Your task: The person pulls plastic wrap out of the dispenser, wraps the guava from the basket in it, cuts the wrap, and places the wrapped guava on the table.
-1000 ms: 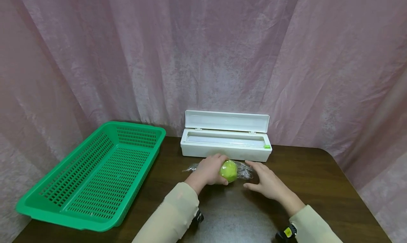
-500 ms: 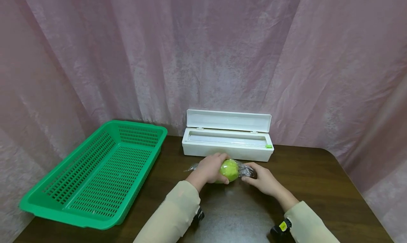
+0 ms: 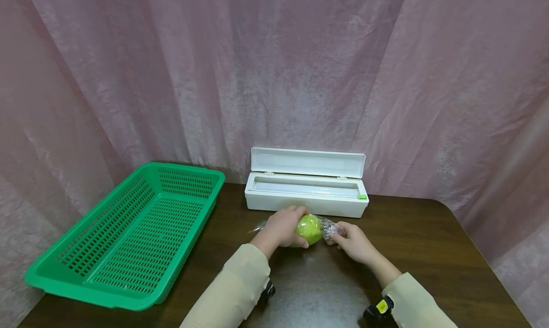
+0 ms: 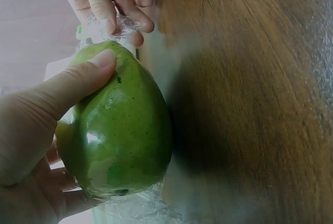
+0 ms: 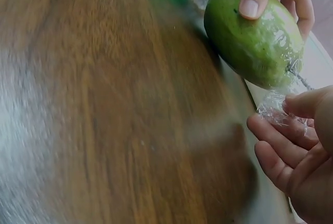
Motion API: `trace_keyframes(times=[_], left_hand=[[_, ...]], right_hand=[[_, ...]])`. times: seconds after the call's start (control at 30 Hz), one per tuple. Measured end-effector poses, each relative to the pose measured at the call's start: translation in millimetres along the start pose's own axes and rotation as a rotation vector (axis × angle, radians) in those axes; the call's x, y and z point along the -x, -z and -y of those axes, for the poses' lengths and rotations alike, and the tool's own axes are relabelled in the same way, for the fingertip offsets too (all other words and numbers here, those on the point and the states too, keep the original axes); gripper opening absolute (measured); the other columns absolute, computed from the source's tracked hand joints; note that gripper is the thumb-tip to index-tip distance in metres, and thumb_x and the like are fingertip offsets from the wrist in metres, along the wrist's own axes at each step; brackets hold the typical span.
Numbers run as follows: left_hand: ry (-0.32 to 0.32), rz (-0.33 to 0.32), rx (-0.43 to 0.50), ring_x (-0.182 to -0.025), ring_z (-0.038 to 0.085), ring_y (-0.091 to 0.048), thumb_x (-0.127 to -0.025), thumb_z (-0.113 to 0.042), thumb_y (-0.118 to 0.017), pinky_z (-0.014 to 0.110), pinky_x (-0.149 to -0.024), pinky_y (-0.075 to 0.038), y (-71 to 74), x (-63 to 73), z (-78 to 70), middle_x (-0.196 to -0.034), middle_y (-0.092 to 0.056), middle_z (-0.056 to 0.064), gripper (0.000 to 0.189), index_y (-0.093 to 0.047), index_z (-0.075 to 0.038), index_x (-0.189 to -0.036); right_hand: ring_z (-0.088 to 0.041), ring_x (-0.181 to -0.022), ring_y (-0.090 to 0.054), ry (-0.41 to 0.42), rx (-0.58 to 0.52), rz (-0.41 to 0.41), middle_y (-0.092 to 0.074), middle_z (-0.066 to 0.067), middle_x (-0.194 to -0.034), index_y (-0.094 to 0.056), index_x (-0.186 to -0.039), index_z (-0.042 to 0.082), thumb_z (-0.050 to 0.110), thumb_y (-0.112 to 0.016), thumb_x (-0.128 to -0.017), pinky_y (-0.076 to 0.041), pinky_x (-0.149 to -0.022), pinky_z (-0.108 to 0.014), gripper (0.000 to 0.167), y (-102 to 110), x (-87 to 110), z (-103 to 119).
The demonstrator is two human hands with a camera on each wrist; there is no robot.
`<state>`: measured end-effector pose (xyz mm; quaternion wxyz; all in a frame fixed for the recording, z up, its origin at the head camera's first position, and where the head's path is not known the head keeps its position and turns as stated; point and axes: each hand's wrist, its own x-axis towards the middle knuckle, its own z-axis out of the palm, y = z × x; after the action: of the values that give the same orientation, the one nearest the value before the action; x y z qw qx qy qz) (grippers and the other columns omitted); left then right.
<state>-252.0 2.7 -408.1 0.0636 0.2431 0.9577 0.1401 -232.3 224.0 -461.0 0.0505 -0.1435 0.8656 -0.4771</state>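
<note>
A green mango [image 4: 122, 125] wrapped in clear cling film shows in all three views, close over the table. My left hand [image 3: 282, 229] grips it from the left, thumb on the near side and fingers round the far side. Film gathers into a loose tail [image 5: 276, 104] at the mango's right end. There my right hand [image 3: 355, 243] pinches the tail between thumb and fingers. A second film tail [image 4: 140, 206] sticks out at the other end, partly hidden by the left hand in the head view.
Behind the hands stands a white cling film box [image 3: 300, 204], its lid raised, a roll inside and a small green slider [image 3: 362, 197] at the right. A green slotted basket [image 3: 171, 271] fills the left of the brown wooden table [image 3: 429, 251]. Pink curtains [image 3: 300, 70] hang behind.
My right hand has moved in from beside the film and now pinches the right tail, its fingers closer together. The left hand has kept its grip on the mango.
</note>
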Motion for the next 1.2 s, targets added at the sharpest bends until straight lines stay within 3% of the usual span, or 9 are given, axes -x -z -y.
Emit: trace_keyframes(times=[0.13, 0.23, 0.4, 0.53, 0.63, 0.73, 0.83, 1.0, 1.2], left_hand=[[-0.001, 0.002, 0.004, -0.109, 0.021, -0.056, -0.069, -0.043, -0.082, 0.040, -0.085, -0.048, 0.9, 0.6, -1.0, -0.126, -0.054, 0.002, 0.079, -0.045, -0.023, -0.135], [0.000, 0.001, -0.005, -0.108, 0.022, -0.056, -0.068, -0.042, -0.083, 0.040, -0.084, -0.048, 1.4, 0.6, -2.3, -0.126, -0.054, 0.002, 0.080, -0.045, -0.023, -0.136], [-0.005, -0.003, -0.022, -0.107, 0.022, -0.057, -0.068, -0.042, -0.083, 0.039, -0.081, -0.049, 1.4, -0.4, -4.4, -0.126, -0.055, 0.001, 0.080, -0.046, -0.023, -0.135], [-0.008, -0.001, -0.026, -0.106, 0.021, -0.057, -0.068, -0.042, -0.083, 0.038, -0.081, -0.049, 0.6, -0.9, -4.6, -0.125, -0.055, 0.001, 0.079, -0.046, -0.023, -0.135], [-0.008, 0.000, -0.034, -0.106, 0.021, -0.057, -0.068, -0.043, -0.083, 0.038, -0.081, -0.049, -0.2, -1.1, -4.0, -0.125, -0.054, 0.001, 0.079, -0.046, -0.023, -0.135], [-0.012, -0.005, -0.045, -0.106, 0.021, -0.057, -0.067, -0.043, -0.083, 0.039, -0.081, -0.049, -0.6, -0.7, -3.4, -0.126, -0.054, 0.001, 0.080, -0.046, -0.023, -0.135], [-0.016, -0.009, -0.059, -0.105, 0.021, -0.057, -0.067, -0.043, -0.084, 0.038, -0.081, -0.049, -1.0, -0.2, -3.1, -0.124, -0.055, 0.001, 0.080, -0.046, -0.024, -0.134], [-0.020, -0.010, -0.068, -0.102, 0.020, -0.057, -0.067, -0.045, -0.083, 0.037, -0.079, -0.049, -2.7, -1.3, -3.3, -0.121, -0.056, 0.001, 0.079, -0.047, -0.023, -0.133], [-0.024, -0.017, -0.071, -0.101, 0.020, -0.057, -0.067, -0.045, -0.083, 0.037, -0.078, -0.049, -2.0, -0.8, -3.6, -0.121, -0.056, 0.000, 0.078, -0.047, -0.023, -0.132]], right_hand=[[-0.015, -0.075, -0.067, -0.067, -0.177, 0.030, -0.069, -0.019, -0.087, -0.050, -0.109, -0.014, 0.003, -0.052, -0.093, -0.055, -0.064, -0.029, 0.024, -0.9, 1.3, 3.4], [-0.014, -0.071, -0.067, -0.120, -0.285, 0.019, -0.069, -0.015, -0.082, -0.042, -0.116, -0.014, 0.000, -0.049, -0.091, -0.056, -0.066, -0.030, 0.029, -0.7, 3.0, 7.8], [-0.012, -0.071, -0.066, -0.141, -0.333, 0.022, -0.068, -0.010, -0.082, -0.037, -0.128, -0.012, 0.000, -0.048, -0.091, -0.056, -0.068, -0.031, 0.041, 3.2, 6.5, 12.8], [-0.010, -0.080, -0.064, -0.037, -0.226, 0.075, -0.067, -0.017, -0.096, -0.040, -0.133, -0.010, 0.002, -0.056, -0.089, -0.055, -0.070, -0.028, 0.048, 7.4, 8.5, 10.6], [-0.008, -0.083, -0.060, 0.074, -0.044, 0.086, -0.064, -0.018, -0.103, -0.043, -0.135, -0.003, 0.003, -0.064, -0.086, -0.052, -0.068, -0.024, 0.054, 10.0, 9.9, 7.5], [-0.011, -0.087, -0.061, 0.198, 0.198, 0.018, -0.065, -0.014, -0.109, -0.050, -0.133, 0.004, 0.003, -0.069, -0.083, -0.052, -0.070, -0.025, 0.054, 9.2, 9.3, 4.6], [-0.015, -0.090, -0.063, 0.287, 0.346, -0.077, -0.066, -0.010, -0.112, -0.057, -0.127, 0.008, 0.007, -0.072, -0.081, -0.053, -0.073, -0.028, 0.048, 6.0, 5.8, 3.6], [-0.011, -0.087, -0.061, 0.352, 0.375, -0.149, -0.067, -0.001, -0.100, -0.067, -0.114, 0.010, 0.016, -0.075, -0.079, -0.053, -0.073, -0.027, 0.037, 4.3, 0.7, 4.9], [-0.009, -0.085, -0.063, 0.444, 0.375, -0.206, -0.068, 0.003, -0.093, -0.073, -0.098, 0.013, 0.011, -0.074, -0.079, -0.054, -0.073, -0.027, 0.019, 2.4, -4.7, 4.8]])
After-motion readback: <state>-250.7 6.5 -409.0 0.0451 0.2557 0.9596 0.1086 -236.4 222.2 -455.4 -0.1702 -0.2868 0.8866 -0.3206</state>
